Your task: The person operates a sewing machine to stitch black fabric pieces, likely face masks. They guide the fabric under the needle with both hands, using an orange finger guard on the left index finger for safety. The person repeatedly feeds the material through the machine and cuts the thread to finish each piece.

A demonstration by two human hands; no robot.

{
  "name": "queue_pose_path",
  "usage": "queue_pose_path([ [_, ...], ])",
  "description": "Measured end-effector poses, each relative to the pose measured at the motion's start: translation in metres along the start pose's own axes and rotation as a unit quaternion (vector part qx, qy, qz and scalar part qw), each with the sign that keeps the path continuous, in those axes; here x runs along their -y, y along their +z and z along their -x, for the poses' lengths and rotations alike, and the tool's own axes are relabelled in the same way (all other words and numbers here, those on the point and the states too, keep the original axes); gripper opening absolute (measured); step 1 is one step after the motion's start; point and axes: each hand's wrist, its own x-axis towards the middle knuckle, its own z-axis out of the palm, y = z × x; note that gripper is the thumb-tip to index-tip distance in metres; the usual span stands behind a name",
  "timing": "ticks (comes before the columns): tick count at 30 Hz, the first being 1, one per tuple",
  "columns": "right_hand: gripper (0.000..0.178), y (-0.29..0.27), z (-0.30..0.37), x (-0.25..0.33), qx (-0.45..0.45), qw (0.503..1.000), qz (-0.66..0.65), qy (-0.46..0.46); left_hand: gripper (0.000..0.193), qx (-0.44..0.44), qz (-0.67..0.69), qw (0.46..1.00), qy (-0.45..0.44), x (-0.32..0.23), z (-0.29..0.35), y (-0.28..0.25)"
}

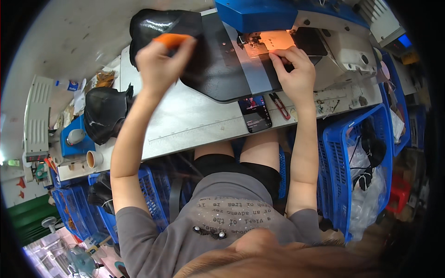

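A grey worktable (194,120) stands on pale concrete floor (69,41), blue plastic crates (345,171) crowding beneath and beside it.

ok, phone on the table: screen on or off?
On. The phone lies flat, face up near the table edge, its screen lit with a coloured image.

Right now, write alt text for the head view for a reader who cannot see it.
Seen from above, a seated person works at a blue sewing machine: the right hand presses black material flat by the needle, and the left hand holds an orange piece over it. A phone and red snips lie on the grey table, with blue crates beside it.
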Motion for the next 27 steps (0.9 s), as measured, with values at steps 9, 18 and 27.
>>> queue_pose_path([
  [9,0.021,-0.005,0.003,0.019,0.093,0.992,0.071,-0.042,0.018,0.247,0.0,0.953,0.175,-0.05,0.016,0.042],
  [18,0.02,0.008,0.001,0.027,0.079,0.993,0.087,0.023,0.033,0.256,-0.096,0.947,0.167,-0.047,0.019,0.031],
  [27,0.015,0.015,-0.013,0.023,0.103,0.992,0.035,0.063,0.033,0.249,-0.103,0.948,0.168,-0.041,0.013,0.039],
])
